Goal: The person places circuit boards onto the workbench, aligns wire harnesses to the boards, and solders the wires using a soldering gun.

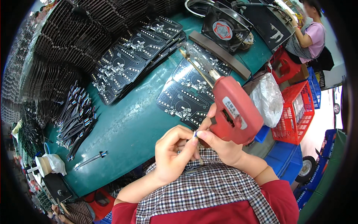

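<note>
My right hand point(223, 149) is wrapped round the grip of a red soldering gun point(242, 104), whose metal tip points up and away over the bench. With thumb and finger, the same hand meets my left hand point(173, 149) at a small blue-and-white piece point(195, 134), too small to name. My left fingers are closed in a pinch on it; a pale strand hangs below. Just beyond the hands lie black circuit boards point(192, 91) with white dots and silvery connectors. The gun partly covers these boards, and whitish haze drifts near its tip.
More black boards point(128, 56) are stacked behind on the green bench point(123, 130). At left lie a bundle of black cables point(76, 115), one loose cable point(90, 160) and a spool point(44, 166). A fan point(225, 28) and brown bar point(220, 54) stand behind. Red crates point(294, 115) and a person point(311, 37) are right.
</note>
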Motion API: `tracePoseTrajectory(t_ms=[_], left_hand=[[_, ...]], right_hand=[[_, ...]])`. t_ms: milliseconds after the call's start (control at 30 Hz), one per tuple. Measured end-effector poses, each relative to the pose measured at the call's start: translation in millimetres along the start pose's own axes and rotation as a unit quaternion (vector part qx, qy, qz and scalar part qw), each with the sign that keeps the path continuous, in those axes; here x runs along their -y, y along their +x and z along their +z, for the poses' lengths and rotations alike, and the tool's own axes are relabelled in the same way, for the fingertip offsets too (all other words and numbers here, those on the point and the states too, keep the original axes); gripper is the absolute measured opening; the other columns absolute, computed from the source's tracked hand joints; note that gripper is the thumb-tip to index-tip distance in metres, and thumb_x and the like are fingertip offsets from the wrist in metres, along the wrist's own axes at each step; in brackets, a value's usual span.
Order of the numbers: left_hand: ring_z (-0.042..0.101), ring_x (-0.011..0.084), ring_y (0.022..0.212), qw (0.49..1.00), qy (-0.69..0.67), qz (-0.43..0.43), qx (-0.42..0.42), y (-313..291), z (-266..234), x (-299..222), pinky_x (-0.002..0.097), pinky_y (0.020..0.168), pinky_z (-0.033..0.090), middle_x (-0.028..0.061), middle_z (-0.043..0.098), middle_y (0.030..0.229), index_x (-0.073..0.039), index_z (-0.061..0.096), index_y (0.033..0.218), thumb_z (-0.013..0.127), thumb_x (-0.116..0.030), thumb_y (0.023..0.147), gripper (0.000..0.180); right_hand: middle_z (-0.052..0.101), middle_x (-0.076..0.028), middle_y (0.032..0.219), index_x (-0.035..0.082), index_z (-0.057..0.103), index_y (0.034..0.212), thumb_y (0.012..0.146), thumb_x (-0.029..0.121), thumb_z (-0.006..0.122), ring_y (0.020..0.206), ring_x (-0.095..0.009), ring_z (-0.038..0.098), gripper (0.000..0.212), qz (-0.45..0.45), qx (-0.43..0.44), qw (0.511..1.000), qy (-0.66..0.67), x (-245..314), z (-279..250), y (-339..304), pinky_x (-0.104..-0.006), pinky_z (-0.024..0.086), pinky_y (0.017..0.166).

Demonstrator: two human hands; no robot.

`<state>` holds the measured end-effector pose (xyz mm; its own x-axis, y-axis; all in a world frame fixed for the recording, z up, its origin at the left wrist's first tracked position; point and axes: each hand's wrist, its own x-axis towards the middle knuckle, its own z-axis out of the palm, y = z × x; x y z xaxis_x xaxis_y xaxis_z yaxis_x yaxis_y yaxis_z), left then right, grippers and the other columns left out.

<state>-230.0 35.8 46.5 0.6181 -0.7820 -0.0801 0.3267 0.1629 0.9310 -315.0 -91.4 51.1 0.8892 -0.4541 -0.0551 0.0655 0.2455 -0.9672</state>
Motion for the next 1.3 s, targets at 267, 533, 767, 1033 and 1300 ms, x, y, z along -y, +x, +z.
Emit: tracePoseTrajectory(t_ms=[267, 533, 767, 1033, 1300], left_hand=[[0.055, 0.0154, 0.062, 0.787, 0.525, 0.314, -0.078, -6.6, -18.6, -46.7, 0.0234, 0.054, 0.045, 0.0121, 0.059, 0.087, 0.001, 0.065, 0.091, 0.067, 0.006, 0.073, 0.018], [0.052, 0.0185, 0.065, 0.705, 0.681, 0.199, -0.023, 10.7, -33.9, 19.1, 0.0277, 0.054, 0.046, 0.0065, 0.049, 0.078, 0.000, 0.064, 0.101, 0.064, 0.001, 0.062, 0.039], [0.053, 0.0150, 0.066, 0.687, 0.703, 0.184, -0.016, 14.6, -35.0, 26.4, 0.0244, 0.053, 0.049, 0.0051, 0.045, 0.079, 0.000, 0.061, 0.104, 0.059, -0.004, 0.063, 0.041], [0.054, 0.0183, 0.067, 0.710, 0.681, 0.177, -0.022, 14.5, -33.7, 24.5, 0.0272, 0.055, 0.049, 0.0072, 0.048, 0.081, 0.001, 0.062, 0.103, 0.061, 0.000, 0.065, 0.039], [0.056, 0.0231, 0.070, 0.737, 0.658, 0.150, -0.017, 14.1, -32.8, 21.2, 0.0319, 0.059, 0.048, 0.0101, 0.051, 0.084, 0.003, 0.063, 0.103, 0.060, 0.004, 0.066, 0.037]], right_hand=[[0.056, -0.011, 0.088, 0.000, 0.038, 0.116, 0.082, 0.006, 0.061, 0.068, -0.014, 0.056, 0.042, 0.002, -0.086, 0.994, -0.069, 9.7, -35.5, -19.5, -0.0257, 0.047, 0.059], [0.055, -0.022, 0.116, 0.008, 0.008, 0.146, 0.078, 0.018, 0.074, 0.068, -0.017, 0.060, 0.095, 0.062, -0.024, 0.997, 0.045, 0.0, -79.4, -89.3, -0.0241, 0.048, 0.058], [0.064, -0.019, 0.101, -0.005, 0.020, 0.141, 0.078, 0.017, 0.073, 0.063, -0.012, 0.058, 0.085, 0.052, 0.003, 0.996, -0.070, -9.0, -72.5, -85.9, -0.0232, 0.048, 0.060], [0.065, -0.014, 0.094, -0.009, 0.027, 0.137, 0.076, 0.013, 0.073, 0.063, -0.012, 0.058, 0.080, 0.072, 0.027, 0.991, -0.109, -11.4, -66.8, -72.3, -0.0250, 0.048, 0.064], [0.065, -0.007, 0.079, -0.010, 0.035, 0.133, 0.071, 0.016, 0.077, 0.066, -0.012, 0.061, 0.080, 0.096, -0.017, 0.988, -0.122, -14.1, -67.4, -75.3, -0.0249, 0.049, 0.066]])
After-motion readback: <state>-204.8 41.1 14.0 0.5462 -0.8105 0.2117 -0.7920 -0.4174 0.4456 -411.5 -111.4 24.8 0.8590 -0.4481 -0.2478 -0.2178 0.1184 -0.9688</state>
